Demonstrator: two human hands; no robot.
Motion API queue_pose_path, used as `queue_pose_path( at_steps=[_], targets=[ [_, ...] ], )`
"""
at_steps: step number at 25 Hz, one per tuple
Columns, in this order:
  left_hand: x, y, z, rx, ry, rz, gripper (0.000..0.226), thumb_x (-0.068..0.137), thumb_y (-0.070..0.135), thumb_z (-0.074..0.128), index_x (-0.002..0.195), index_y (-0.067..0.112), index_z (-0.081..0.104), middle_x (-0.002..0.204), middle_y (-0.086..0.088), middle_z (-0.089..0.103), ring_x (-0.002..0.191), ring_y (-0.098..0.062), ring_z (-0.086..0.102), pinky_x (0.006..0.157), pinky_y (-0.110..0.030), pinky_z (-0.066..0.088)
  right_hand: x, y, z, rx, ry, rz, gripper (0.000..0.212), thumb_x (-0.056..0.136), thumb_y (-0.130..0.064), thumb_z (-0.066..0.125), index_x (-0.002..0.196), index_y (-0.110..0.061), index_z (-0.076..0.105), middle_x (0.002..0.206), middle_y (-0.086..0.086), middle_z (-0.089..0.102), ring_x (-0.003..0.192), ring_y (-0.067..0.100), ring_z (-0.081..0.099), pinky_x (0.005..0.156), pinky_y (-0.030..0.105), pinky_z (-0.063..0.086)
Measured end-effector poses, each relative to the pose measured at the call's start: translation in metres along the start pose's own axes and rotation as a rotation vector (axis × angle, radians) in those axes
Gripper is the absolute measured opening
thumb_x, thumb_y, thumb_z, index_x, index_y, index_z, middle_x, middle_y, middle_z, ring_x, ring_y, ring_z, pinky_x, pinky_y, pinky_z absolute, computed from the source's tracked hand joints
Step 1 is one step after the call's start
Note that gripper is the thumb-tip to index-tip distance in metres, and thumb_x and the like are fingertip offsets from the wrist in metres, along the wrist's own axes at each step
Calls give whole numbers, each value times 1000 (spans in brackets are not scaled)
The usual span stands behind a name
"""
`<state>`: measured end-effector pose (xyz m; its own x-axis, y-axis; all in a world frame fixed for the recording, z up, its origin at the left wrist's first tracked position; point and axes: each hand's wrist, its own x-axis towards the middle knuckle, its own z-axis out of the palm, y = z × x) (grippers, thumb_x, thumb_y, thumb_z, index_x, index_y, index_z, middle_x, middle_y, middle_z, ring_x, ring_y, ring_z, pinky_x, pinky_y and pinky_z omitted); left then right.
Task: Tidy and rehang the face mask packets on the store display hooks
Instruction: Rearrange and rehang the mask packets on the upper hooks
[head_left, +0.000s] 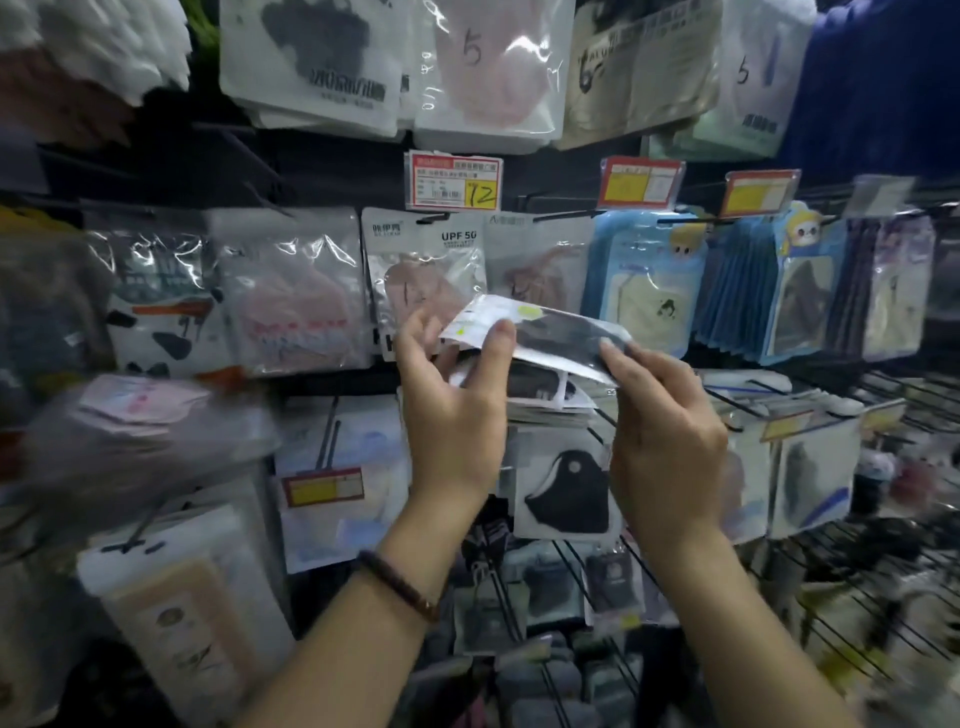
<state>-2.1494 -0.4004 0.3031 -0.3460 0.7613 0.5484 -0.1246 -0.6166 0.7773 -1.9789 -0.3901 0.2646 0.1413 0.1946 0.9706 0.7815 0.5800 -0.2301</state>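
Both hands hold one face mask packet (540, 332), a clear and white pouch with a dark mask inside, tilted almost flat in front of the display. My left hand (457, 405) pinches its left end with thumb on top. My right hand (665, 436) grips its right end. Just under the packet lies a stack of similar packets (550, 400) with dark masks on a hook. Behind it hangs a UPF 50 packet (426, 280) with a brown mask. A black display hook (561, 214) sticks out above, to the right of a price tag marked 12 (453, 180).
Rows of mask packets hang all around: blue cartoon packets (644, 280) to the right, pink and white ones (291, 291) to the left, a black mask packet (566, 488) below. Wire hooks (883, 582) jut out at lower right. Red-and-yellow price tags (640, 182) sit on hook ends.
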Motion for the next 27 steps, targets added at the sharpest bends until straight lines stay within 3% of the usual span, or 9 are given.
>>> queue_pose_path(
  at_steps=[4, 7, 9, 12, 14, 17, 21, 24, 27],
  targets=[
    [-28, -15, 12, -314, 168, -224, 42, 91, 28, 75, 131, 19, 63, 123, -8, 77, 113, -30, 76, 102, -64, 57, -47, -27, -10, 85, -54, 49, 31, 108, -5, 63, 136, -10, 75, 131, 21, 70, 119, 33, 71, 98, 46, 61],
    [-36, -25, -2, -317, 248, -259, 34, 97, 10, 67, 131, 12, 68, 121, -10, 79, 114, -32, 76, 103, -64, 56, -75, -38, -24, -6, -208, 47, 39, 96, -13, 72, 134, -22, 77, 132, 11, 69, 119, 32, 64, 93, 49, 59],
    [-45, -31, -13, -250, 233, -287, 30, 100, 2, 66, 129, 10, 70, 119, -9, 80, 114, -30, 76, 106, -61, 55, -87, -44, -34, -5, -342, 150, 44, 84, -34, 79, 128, -32, 79, 127, -3, 68, 121, 27, 57, 95, 48, 53],
    [-57, -46, -35, -215, 155, -319, 26, 99, -4, 67, 123, 5, 73, 117, -13, 80, 113, -32, 76, 108, -59, 55, -81, -44, -40, 110, -347, 335, 41, 87, -51, 67, 119, -30, 79, 119, -13, 66, 121, 18, 54, 101, 33, 43],
    [-62, -56, -49, -182, 88, -361, 26, 96, -7, 68, 120, 2, 75, 118, -17, 80, 115, -35, 75, 110, -56, 53, -66, -29, -31, 88, -281, 426, 39, 93, -44, 68, 125, -24, 74, 119, -10, 67, 118, 16, 58, 103, 29, 45],
    [-70, -66, -63, -117, 0, -397, 27, 96, -10, 66, 118, 2, 76, 116, -16, 80, 115, -34, 76, 103, -47, 56, -49, -11, -15, 292, -396, 730, 37, 101, -39, 73, 136, -31, 68, 121, -14, 73, 113, 7, 69, 99, 33, 56],
    [-74, -70, -69, -42, -55, -404, 32, 96, -13, 63, 123, 5, 70, 113, -12, 81, 110, -29, 78, 88, -31, 61, -63, -12, 4, 634, -307, 903, 14, 103, -17, 72, 106, -28, 79, 97, -6, 84, 90, 12, 80, 78, 30, 62],
    [-72, -79, -71, 4, 14, -358, 21, 104, 4, 63, 123, 11, 69, 114, -10, 81, 111, -30, 77, 94, -42, 61, -77, -14, 10, 743, -243, 980, 15, 103, -10, 71, 105, -21, 81, 93, -3, 84, 85, 9, 79, 71, 20, 59],
    [-80, -89, -72, 64, 128, -326, 13, 105, 25, 65, 113, 18, 73, 108, -7, 82, 105, -29, 78, 98, -56, 60, -91, -10, 14, 769, -223, 1041, 16, 103, -11, 71, 103, -22, 82, 94, -3, 85, 85, 6, 79, 72, 19, 60]
  ],
)
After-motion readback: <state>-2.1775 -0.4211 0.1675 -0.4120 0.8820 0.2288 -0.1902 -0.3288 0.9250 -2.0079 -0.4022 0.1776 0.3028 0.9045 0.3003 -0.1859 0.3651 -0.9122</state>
